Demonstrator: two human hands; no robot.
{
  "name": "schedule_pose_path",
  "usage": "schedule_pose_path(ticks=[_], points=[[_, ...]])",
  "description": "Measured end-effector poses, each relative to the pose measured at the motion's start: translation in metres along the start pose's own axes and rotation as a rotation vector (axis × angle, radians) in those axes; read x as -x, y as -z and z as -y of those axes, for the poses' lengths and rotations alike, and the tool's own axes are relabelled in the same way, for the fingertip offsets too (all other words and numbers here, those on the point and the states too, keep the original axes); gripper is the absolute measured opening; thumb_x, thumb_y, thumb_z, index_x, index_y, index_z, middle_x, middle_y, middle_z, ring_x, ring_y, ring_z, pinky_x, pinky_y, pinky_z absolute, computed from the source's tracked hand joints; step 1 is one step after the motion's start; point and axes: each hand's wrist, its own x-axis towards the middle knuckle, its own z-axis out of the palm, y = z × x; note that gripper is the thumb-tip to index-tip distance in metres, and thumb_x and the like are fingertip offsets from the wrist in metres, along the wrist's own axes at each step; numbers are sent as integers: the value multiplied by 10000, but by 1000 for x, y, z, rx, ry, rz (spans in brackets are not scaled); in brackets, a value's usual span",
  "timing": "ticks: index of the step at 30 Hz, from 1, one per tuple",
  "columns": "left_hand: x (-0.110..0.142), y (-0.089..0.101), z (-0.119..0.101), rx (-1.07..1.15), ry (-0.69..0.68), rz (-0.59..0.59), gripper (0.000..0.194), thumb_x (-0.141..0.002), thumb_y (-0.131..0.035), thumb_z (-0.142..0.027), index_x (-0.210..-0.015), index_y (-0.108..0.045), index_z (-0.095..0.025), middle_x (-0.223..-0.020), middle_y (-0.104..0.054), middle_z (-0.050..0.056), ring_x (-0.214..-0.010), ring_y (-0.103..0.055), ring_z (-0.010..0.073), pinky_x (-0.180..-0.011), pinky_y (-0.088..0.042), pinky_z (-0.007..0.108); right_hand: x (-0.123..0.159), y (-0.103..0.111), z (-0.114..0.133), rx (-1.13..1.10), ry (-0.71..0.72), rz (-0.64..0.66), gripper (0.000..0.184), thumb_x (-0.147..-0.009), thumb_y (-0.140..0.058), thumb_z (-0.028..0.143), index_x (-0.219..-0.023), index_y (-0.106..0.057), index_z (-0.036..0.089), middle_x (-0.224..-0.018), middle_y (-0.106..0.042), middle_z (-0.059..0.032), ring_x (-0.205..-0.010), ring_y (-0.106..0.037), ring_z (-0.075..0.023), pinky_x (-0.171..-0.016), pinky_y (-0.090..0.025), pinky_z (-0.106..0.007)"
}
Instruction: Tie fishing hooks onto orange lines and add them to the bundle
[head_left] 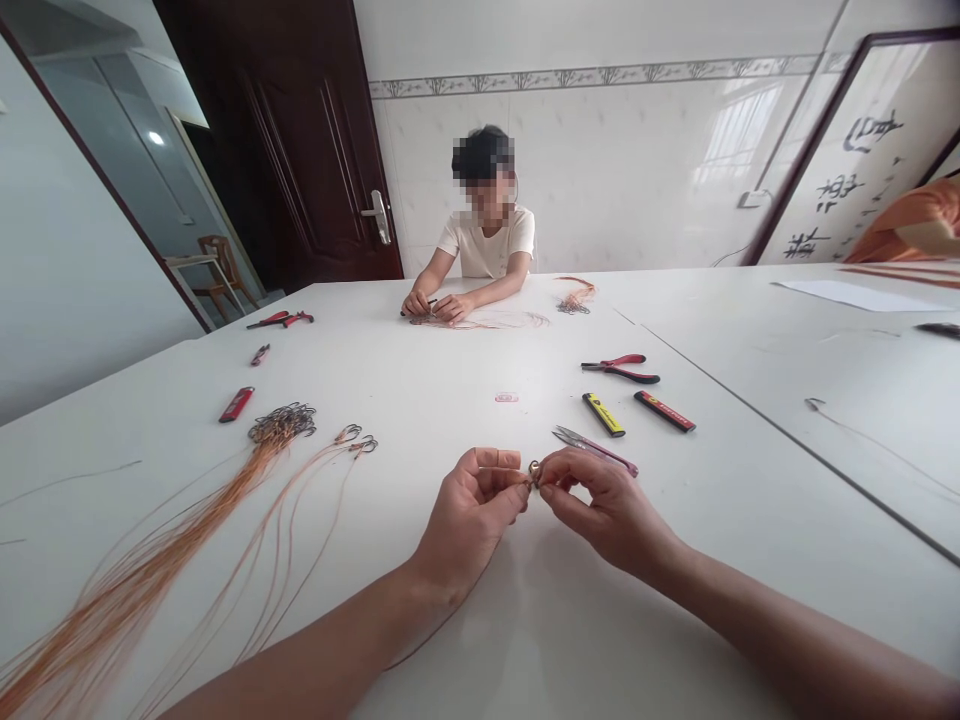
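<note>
I observe both hands raised just above the white counter (465, 395) and meeting near its front edge. The fingers of the left hand (469, 510) are closed narrow on a small dark hook (534, 468), thumb pressed against the forefinger. The thumb and forefinger of the right hand (619, 505) are drawn together on the same hook from the other side; the exact contact is too small to resolve. The hook is between the two sets of fingertips, its curved top showing above them. A thin line (442, 628) runs down beneath the left wrist. To the left I record a bundle of orange lines (191, 525) ending in a heap of hooks (283, 424), with two hook clusters (358, 440) on separate lines just beside it. A red lighter (237, 404) is near the heap, and red-handled pliers (281, 319) are farther back. Right of centre, beyond the right hand, lie snips (600, 452), a yellow lighter (604, 414), a second red lighter (665, 411) and a second pair of pliers (619, 369). At the far side I note a seated co-worker (487, 250) in a pale shirt, both hands over thin lines on the counter; another bunch of hooked lines (576, 296) lies near that person's left arm.
</note>
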Motion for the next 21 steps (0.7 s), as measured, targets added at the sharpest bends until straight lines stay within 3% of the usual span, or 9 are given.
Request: schedule_pose_path(ticks=[4, 8, 12, 17, 21], points=[[-5, 5, -1, 2, 9, -75, 257, -671, -642, -279, -900, -549, -209, -736, -595, 2, -693, -544, 119, -649, -400, 260, -5, 9, -11, 226, 101, -4, 137, -781, -435, 179, -823, -562, 210, -864, -609, -34, -809, -545, -176, -652, -446, -316], [-10, 9, -3, 43, 66, -119, 325, -644, -674, -317, -924, -542, -216, -784, -619, 16, -715, -571, 125, -663, -399, 264, -8, 14, -29, 508, 349, 96, 409, -717, -444, 77, -1103, -494, 206, -1145, -536, -80, -1081, -450, -250, -851, -381, -426], [-11, 11, -3, 83, 105, -128, 340, -648, -681, -322, -934, -528, -221, -831, -633, 26, -752, -581, 128, -683, -400, 259, -9, 10, -37, 612, 374, 195, 391, -714, -404, 20, -1038, -521, 204, -936, -608, -67, -890, -548, -226, -774, -419, -397], [-10, 11, -5, 111, 143, -119, 355, -653, -680, -323, -953, -519, -223, -858, -638, 30, -775, -581, 127, -698, -400, 256, -8, 4, -32, 733, 362, 198, 352, -705, -397, 25, -1011, -513, 152, -824, -568, -76, -796, -519, -221, -672, -431, -358], [-10, 12, -5, 109, 153, -108, 345, -670, -667, -326, -960, -510, -226, -867, -632, 30, -777, -572, 117, -707, -393, 251, -7, 3, -25, 628, 263, 173, 320, -737, -373, 56, -1005, -512, 163, -815, -547, -64, -789, -509, -199, -677, -422, -341]])
